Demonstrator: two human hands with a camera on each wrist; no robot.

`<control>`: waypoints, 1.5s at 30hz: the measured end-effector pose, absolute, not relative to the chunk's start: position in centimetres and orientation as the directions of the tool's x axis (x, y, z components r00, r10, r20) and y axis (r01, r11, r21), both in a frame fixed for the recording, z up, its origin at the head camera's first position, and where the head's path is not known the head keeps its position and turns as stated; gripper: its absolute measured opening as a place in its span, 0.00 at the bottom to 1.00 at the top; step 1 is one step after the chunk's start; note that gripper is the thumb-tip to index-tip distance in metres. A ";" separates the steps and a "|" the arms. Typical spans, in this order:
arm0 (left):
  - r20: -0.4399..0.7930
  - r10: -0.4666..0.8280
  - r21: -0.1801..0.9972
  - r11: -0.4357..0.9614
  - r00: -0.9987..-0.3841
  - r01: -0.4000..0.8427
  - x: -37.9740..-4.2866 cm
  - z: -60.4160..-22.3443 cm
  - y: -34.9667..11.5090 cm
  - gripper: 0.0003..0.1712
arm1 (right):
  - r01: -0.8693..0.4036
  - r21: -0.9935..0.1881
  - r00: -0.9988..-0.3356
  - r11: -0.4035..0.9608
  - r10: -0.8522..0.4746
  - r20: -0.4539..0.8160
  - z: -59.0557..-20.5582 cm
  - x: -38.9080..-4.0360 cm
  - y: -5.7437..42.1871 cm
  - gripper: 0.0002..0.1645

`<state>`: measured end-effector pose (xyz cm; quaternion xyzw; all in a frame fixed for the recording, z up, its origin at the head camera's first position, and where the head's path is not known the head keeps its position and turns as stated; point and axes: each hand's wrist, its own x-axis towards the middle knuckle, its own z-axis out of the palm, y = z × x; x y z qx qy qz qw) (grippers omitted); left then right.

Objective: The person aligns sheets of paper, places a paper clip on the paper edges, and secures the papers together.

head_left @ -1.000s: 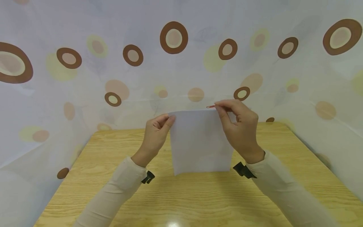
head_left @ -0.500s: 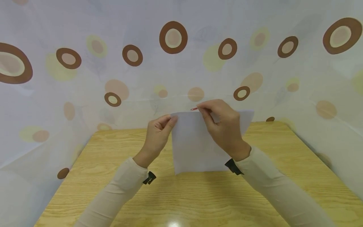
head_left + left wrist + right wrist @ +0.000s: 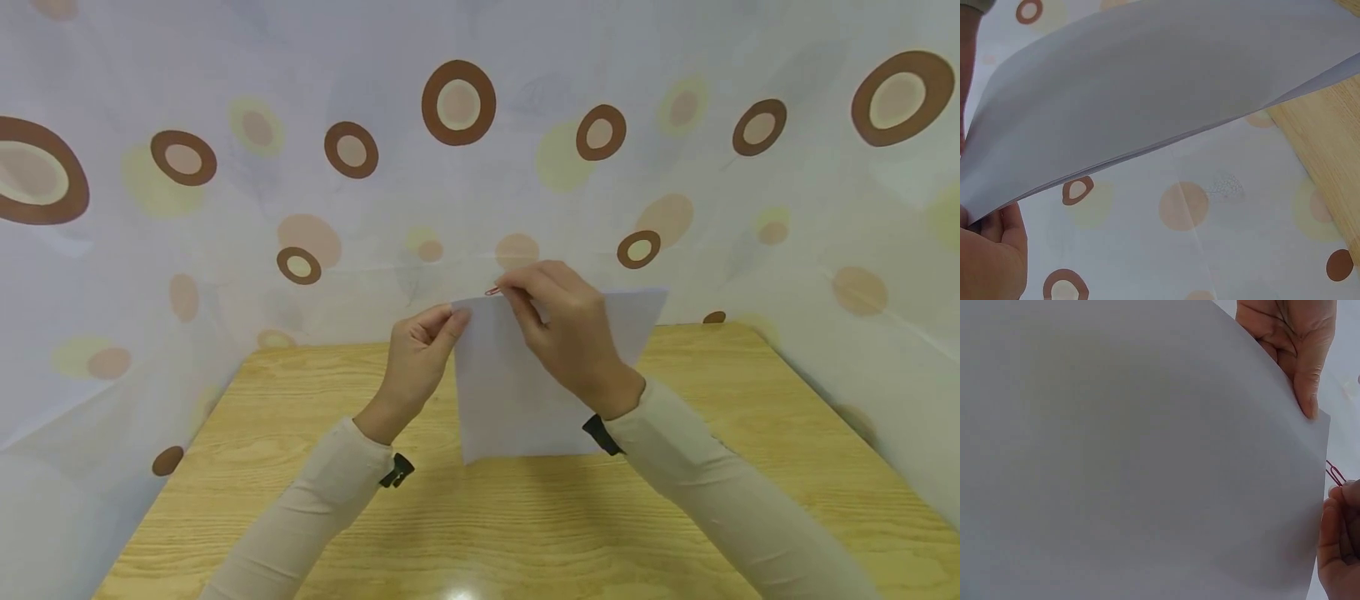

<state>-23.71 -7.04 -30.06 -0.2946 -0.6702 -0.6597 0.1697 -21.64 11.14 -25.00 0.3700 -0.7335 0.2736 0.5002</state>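
Observation:
White paper (image 3: pixel 498 400) hangs upright above the table, its layered edges visible in the left wrist view. The left hand (image 3: pixel 412 362) pinches its upper left corner between thumb and fingers. Between thumb and fingertips, the right hand (image 3: pixel 570 333) pinches a red paper clip (image 3: pixel 492 292) at the paper's top edge, a short way right of the left hand. In the right wrist view the clip (image 3: pixel 1335 472) sticks out towards the paper's edge. I cannot tell whether its loops are over the paper. The right hand covers part of the sheet in the head view.
A light wooden table (image 3: pixel 450 525) lies beneath both hands. White cloth (image 3: pixel 480 192) printed with brown, peach and yellow circles surrounds the table at the back and sides. A black strap (image 3: pixel 397 471) shows at the left wrist, another (image 3: pixel 602 435) at the right.
The right hand has moved left along the paper's top edge with the paper clip, closer to the left hand. The paper's right corner now shows beyond the right hand. The left hand barely moved.

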 end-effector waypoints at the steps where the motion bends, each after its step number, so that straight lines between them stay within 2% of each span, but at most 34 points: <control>1: 0.615 0.169 0.785 -0.043 -0.770 0.618 -23.7 -30.0 -7.0 0.14 | -0.814 -0.024 -0.226 0.581 -0.279 0.933 -24.9 -21.6 11.1 0.03; 25: 0.604 0.155 0.795 -0.045 -0.782 0.605 -23.5 -29.9 -6.9 0.12 | -0.833 0.045 -0.248 0.551 -0.446 0.860 -23.3 -21.6 10.8 0.03; 36: 0.611 0.166 0.789 -0.043 -0.774 0.613 -23.6 -30.1 -7.0 0.13 | -0.820 0.023 -0.332 0.572 -0.507 0.796 -22.6 -21.2 10.7 0.05; 41: 0.605 0.155 0.795 -0.059 -0.781 0.604 -23.6 -30.1 -7.1 0.12 | -0.810 0.038 -0.328 0.585 -0.507 0.797 -22.7 -21.2 10.7 0.05; 45: 0.606 0.150 0.795 -0.077 -0.781 0.602 -23.5 -30.0 -7.1 0.12 | -0.790 0.079 -0.309 0.608 -0.506 0.805 -23.2 -21.3 11.3 0.10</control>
